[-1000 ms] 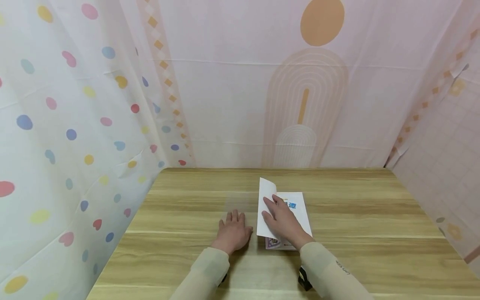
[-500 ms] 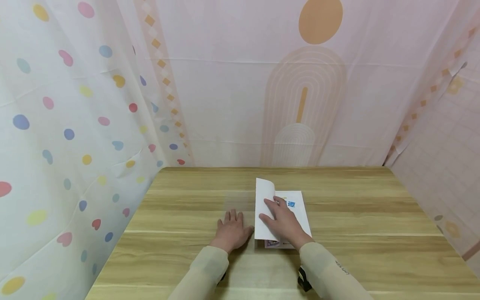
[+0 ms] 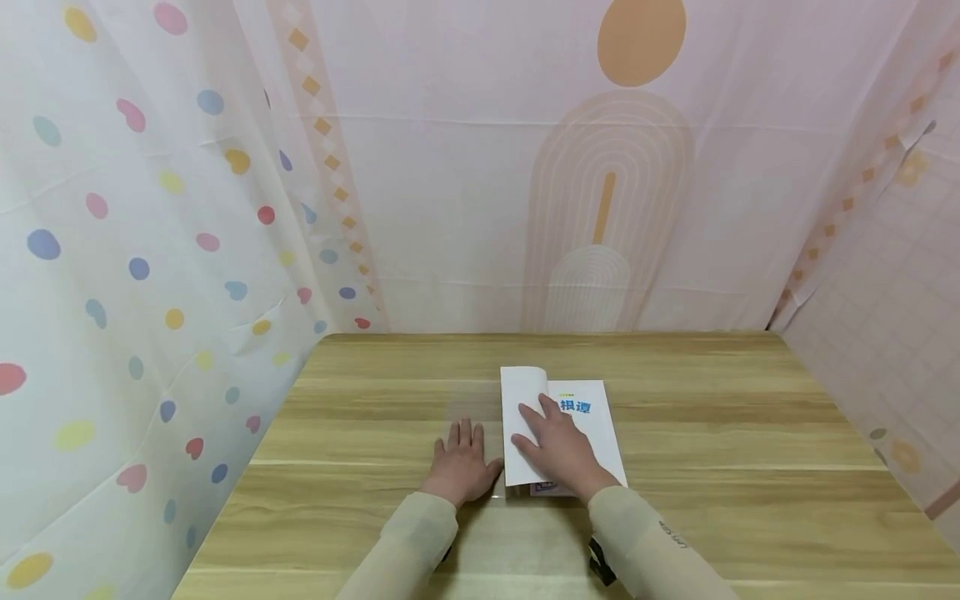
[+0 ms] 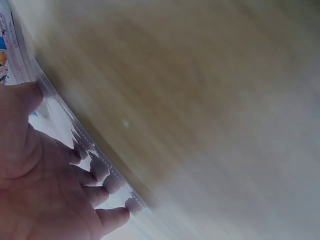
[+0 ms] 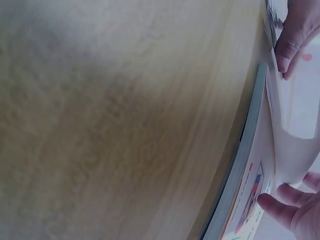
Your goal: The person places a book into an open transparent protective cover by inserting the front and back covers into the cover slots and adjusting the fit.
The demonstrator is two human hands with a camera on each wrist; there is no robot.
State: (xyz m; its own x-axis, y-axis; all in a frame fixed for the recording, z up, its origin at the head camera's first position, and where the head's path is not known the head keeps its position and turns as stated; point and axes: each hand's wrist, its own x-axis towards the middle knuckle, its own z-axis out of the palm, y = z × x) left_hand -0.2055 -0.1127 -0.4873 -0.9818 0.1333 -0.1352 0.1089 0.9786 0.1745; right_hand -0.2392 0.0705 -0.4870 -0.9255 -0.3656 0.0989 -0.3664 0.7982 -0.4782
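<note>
A book (image 3: 602,446) lies on the table, its white title page with blue characters partly showing. Its front leaf (image 3: 521,385), blank white on the side facing up, is folded over to the left and curves up from the spine. My right hand (image 3: 561,450) rests on that leaf near the fold with its fingers spread. To the left, my left hand (image 3: 460,471) lies palm down with straight fingers on a clear plastic sheet (image 3: 468,402). In the left wrist view the sheet's edge (image 4: 75,120) runs past the fingertips. The right wrist view shows the book's page block (image 5: 240,170) from its edge.
The wood-grain table (image 3: 712,433) extends on both sides of the book. A patterned curtain (image 3: 450,208) hangs behind its far edge, and a dotted curtain (image 3: 150,333) hangs along the left.
The white leaf has swung further left and lower toward the table. My right hand has shifted slightly left with it, uncovering more blue characters. The left hand stays in place.
</note>
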